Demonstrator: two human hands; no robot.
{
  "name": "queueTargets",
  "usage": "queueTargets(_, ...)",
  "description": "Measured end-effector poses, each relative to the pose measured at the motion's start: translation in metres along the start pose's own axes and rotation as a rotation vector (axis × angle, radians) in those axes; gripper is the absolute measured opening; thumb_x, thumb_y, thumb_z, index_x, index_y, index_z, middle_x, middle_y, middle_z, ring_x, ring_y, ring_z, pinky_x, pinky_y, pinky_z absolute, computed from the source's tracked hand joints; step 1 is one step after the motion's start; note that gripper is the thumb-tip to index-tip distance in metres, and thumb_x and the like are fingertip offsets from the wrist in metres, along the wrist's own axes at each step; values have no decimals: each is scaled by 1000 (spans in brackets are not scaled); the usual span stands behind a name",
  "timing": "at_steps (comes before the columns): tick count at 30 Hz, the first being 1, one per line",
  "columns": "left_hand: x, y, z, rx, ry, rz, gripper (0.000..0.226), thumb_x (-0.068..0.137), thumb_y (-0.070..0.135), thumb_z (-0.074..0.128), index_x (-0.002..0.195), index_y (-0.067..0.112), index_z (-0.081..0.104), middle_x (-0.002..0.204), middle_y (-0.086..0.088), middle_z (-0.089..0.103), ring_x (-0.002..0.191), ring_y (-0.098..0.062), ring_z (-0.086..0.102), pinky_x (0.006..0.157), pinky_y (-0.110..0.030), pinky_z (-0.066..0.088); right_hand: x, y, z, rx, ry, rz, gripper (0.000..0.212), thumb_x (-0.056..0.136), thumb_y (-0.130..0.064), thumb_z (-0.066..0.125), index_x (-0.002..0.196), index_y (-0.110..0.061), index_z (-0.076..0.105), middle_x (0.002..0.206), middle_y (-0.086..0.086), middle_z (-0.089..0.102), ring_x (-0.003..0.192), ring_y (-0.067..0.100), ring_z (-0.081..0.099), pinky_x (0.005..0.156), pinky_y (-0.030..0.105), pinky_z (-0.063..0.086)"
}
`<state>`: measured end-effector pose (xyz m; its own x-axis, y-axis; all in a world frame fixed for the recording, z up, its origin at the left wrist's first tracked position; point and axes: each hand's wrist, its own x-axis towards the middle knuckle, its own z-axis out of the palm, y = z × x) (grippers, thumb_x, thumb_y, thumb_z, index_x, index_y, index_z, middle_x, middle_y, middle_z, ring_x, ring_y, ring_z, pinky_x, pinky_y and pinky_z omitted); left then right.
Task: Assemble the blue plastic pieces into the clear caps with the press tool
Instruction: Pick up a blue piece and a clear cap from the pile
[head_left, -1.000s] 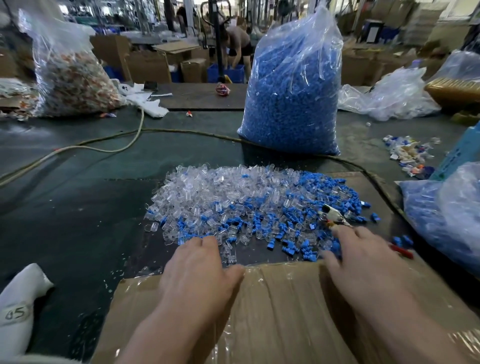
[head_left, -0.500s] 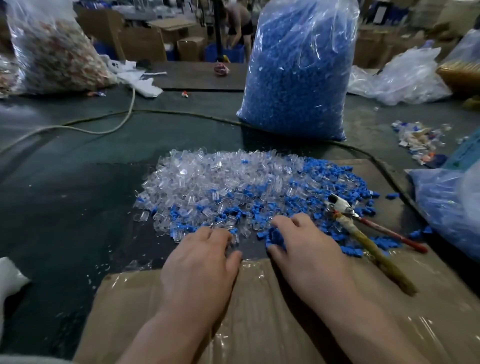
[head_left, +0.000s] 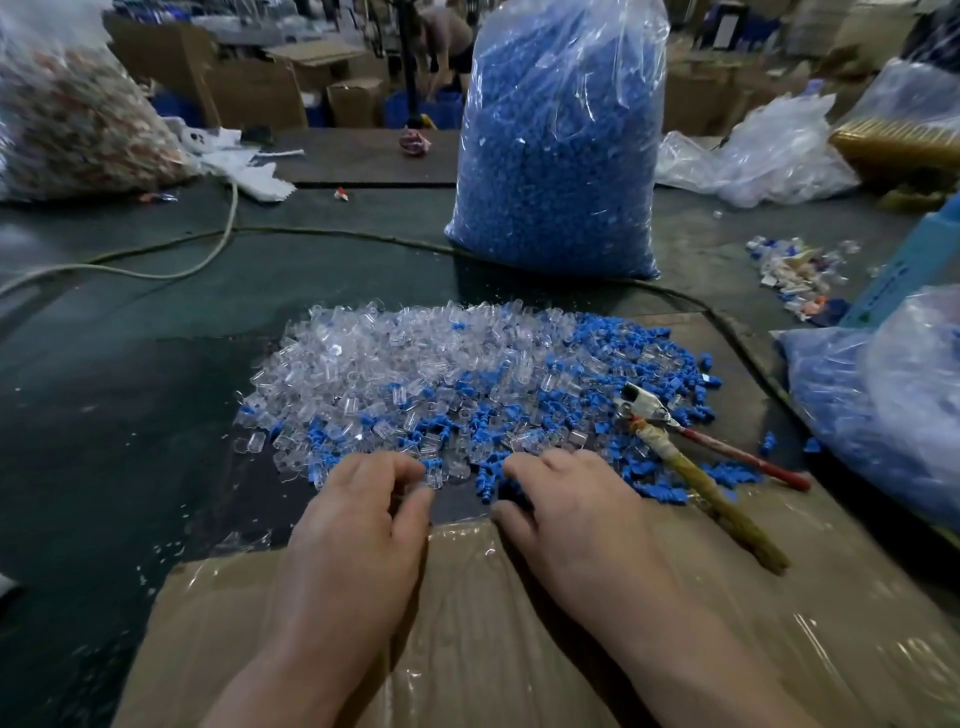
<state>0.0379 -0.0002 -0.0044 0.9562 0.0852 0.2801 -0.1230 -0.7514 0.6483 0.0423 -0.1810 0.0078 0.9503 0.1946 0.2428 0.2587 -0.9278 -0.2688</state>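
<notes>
Picking step. A clear cap (head_left: 434, 475) is pinched by the curled left hand (head_left: 358, 514) at the pile's edge; the right hand (head_left: 571, 519) is curled over blue pieces (head_left: 485, 475), grip indeterminate. The press tool (head_left: 647, 408), lying alongside, is required next.

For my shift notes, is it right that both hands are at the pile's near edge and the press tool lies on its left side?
No: the head view shows the press tool on the right of the pile; the left hand and right hand are at its near edge.

Dark table (head_left: 130, 415) bears clear caps (head_left: 374, 358), blue pieces (head_left: 623, 353), press tool (head_left: 644, 408) — and a tall bag (head_left: 556, 145)
</notes>
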Motion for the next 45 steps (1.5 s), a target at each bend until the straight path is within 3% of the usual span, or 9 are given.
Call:
queueTargets(6, 2, -6, 5, -44, 15, 3, 15, 84, 32, 71, 79, 41, 60, 96, 29, 54, 91, 11, 53, 67, -12, 35, 15, -11, 11, -53, -34, -29, 26, 97, -48, 42, 108, -29, 55, 90, -7, 44, 89, 16, 40, 70, 31, 31)
queueTargets(13, 2, -5, 7, -93, 9, -14, 15, 84, 38, 67, 90, 47, 57, 94, 33, 60, 88, 7, 57, 64, -16, 40, 17, -14, 15, -34, -32, -2, 24, 96, -45, 42, 104, -27, 57, 98, -5, 56, 95, 19, 46, 73, 34, 40)
queueTargets(19, -1, 1, 4, -230, 29, -64, 10, 83, 38, 67, 86, 46, 62, 82, 29, 66, 76, 6, 61, 59, -16, 40, 16, -16, 10, -21, -39, -4, 9, 91, -32, 43, 84, -26, 42, 79, -8, 42, 79, 16, 34, 64, 30, 26)
queueTargets(23, 0, 3, 8, -422, 4, -164, 14, 84, 29, 72, 86, 43, 66, 69, 14, 68, 57, -2, 61, 57, -26, 50, 15, -16, 6, -73, -101, 11, 15, 91, -32, 40, 97, -26, 52, 80, -7, 37, 81, 17, 31, 65, 32, 27)
queueTargets(29, 2, 2, 3, -544, -60, -234, 27, 87, 27, 70, 92, 53, 68, 68, 10, 70, 58, -11, 66, 54, -21, 53, 10, -17, -7, -81, -195, -4, 22, 93, -38, 39, 105, -27, 55, 95, -5, 48, 93, 16, 40, 74, 31, 36)
queueTargets(32, 2, 4, 3, -582, -59, -256, 27, 87, 22, 71, 86, 49, 69, 65, 7, 69, 60, -15, 67, 58, -28, 58, 8, -16, -14, -11, -194, -27, 11, 94, -38, 41, 98, -30, 47, 98, -9, 51, 91, 14, 42, 72, 28, 35)
queueTargets(34, 3, 5, 3, -604, -56, -270, 28, 87, 18, 73, 83, 46, 70, 63, 5, 69, 58, -13, 66, 54, -24, 55, 6, -12, -17, 92, -160, -7, 8, 95, -38, 45, 90, -32, 43, 94, -14, 50, 88, 7, 44, 73, 23, 38)
queueTargets(39, 4, 9, 5, -638, -73, -244, 28, 87, 15, 73, 82, 42, 69, 62, 2, 69, 56, -18, 66, 55, -29, 58, 4, -13, -15, 477, 144, 15, 7, 88, -27, 67, 92, -32, 66, 89, -23, 61, 94, -6, 55, 80, 7, 41)
queueTargets(45, 1, 8, 9, -740, -152, -244, 23, 89, 8, 70, 84, 30, 72, 61, -8, 65, 53, -26, 61, 57, -43, 55, 3, -14, -3, 471, 96, -98, 14, 93, -21, 61, 103, -28, 69, 97, -16, 62, 93, 3, 58, 81, 25, 48)
